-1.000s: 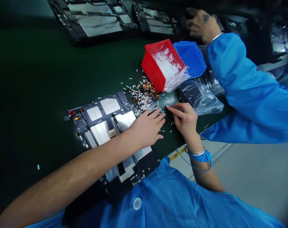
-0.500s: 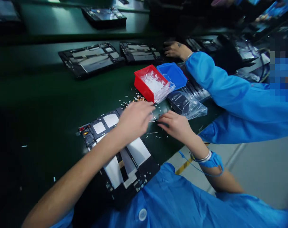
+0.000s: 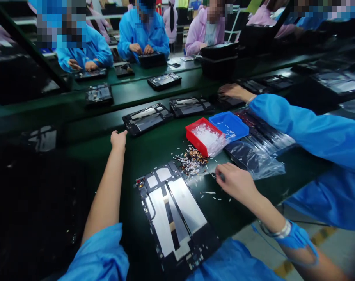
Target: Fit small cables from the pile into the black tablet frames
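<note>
Right hand [image 3: 234,180] low over the green bench mat [image 3: 154,150], fingers bunched close together, tips down among loose white strips [image 3: 208,192]. Pinching one? Can't tell from here! Metal bangle [image 3: 283,231] and blue wrist strap [image 3: 296,238] on that wrist, blue sleeve above. Just ahead, a rough heap of white bits and copper-coloured pieces [image 3: 192,162] against a red plastic bin [image 3: 195,136], with a blue plastic bin [image 3: 228,125] and a crinkly clear bag [image 3: 253,158] beside it. Left hand [image 3: 119,138] reaches out past the flat black-and-silver tablet frame [image 3: 180,207], fingers pressed together, forearm bare. A co-worker's hand [image 3: 233,90] lies beyond.
</note>
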The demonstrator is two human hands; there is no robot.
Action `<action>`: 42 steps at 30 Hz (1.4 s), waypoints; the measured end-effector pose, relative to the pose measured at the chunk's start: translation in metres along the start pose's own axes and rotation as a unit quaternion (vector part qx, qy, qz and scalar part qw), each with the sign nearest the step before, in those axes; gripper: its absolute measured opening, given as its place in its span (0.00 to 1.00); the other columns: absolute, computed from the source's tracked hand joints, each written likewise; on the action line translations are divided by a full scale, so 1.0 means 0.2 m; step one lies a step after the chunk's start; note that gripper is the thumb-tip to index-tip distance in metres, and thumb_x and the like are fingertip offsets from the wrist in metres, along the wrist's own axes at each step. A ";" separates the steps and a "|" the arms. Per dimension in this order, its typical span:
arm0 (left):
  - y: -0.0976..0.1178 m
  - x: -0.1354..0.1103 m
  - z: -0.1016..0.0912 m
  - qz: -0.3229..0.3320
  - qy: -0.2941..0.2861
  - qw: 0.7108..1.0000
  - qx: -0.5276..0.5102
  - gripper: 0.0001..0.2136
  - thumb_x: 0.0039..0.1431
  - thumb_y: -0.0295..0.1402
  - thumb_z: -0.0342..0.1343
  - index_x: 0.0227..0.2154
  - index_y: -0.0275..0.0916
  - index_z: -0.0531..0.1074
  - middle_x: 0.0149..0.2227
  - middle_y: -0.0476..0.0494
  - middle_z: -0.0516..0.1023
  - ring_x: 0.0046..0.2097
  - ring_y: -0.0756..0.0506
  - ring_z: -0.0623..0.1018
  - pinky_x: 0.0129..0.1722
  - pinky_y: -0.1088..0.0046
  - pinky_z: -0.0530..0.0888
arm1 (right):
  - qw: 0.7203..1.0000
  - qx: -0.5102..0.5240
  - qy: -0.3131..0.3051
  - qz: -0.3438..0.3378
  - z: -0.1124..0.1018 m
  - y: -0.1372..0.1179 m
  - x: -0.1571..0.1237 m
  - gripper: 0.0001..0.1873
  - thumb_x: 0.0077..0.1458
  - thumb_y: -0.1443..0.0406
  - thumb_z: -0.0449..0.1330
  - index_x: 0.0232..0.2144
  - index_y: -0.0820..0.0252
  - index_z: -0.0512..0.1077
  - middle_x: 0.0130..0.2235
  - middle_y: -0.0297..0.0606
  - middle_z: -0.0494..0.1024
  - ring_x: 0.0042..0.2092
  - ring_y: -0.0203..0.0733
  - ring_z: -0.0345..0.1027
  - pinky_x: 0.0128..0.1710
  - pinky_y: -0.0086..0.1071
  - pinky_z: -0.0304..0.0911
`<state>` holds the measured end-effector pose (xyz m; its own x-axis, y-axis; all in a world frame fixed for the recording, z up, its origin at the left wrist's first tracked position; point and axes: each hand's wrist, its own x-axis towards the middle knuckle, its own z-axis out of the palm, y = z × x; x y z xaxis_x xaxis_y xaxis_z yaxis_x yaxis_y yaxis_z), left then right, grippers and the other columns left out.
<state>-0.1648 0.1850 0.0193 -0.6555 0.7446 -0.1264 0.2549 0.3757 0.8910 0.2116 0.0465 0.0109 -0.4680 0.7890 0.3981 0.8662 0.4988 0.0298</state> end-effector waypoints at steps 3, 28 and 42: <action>0.07 0.06 0.06 -0.096 -0.003 0.994 -0.051 0.17 0.63 0.37 0.54 0.51 0.36 0.67 0.51 0.39 0.70 0.48 0.42 0.74 0.45 0.58 0.74 | 0.993 0.054 0.099 0.028 -0.04 0.04 0.00 0.06 0.54 0.69 0.55 0.25 0.57 0.68 0.23 0.32 0.72 0.25 0.35 0.66 0.22 0.29 0.57; 0.05 -1.10 -0.24 -0.163 -0.161 0.870 -0.437 0.05 0.54 0.27 0.52 0.26 0.34 0.72 0.24 0.46 0.79 0.23 0.49 0.78 0.20 0.79 0.74 | 0.918 0.286 0.233 0.149 0.11 0.04 0.04 0.05 0.53 0.66 0.58 0.26 0.57 0.72 0.22 0.30 0.70 0.20 0.32 0.58 0.22 0.29 0.57; -0.46 -1.88 -0.43 -0.212 -0.585 0.692 -0.366 0.21 0.55 0.38 0.61 0.51 0.37 0.74 0.55 0.34 0.73 0.58 0.37 0.70 0.55 0.63 0.67 | 0.912 0.284 0.246 0.166 0.14 0.07 0.05 0.05 0.49 0.64 0.58 0.24 0.58 0.71 0.22 0.33 0.72 0.19 0.34 0.58 0.18 0.30 0.56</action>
<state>-0.0031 -0.1773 0.0220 0.5725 0.7511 -0.3290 -0.4933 0.6359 0.5935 0.2144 0.0711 -0.0106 0.0599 0.7434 0.6662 0.6505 0.4771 -0.5909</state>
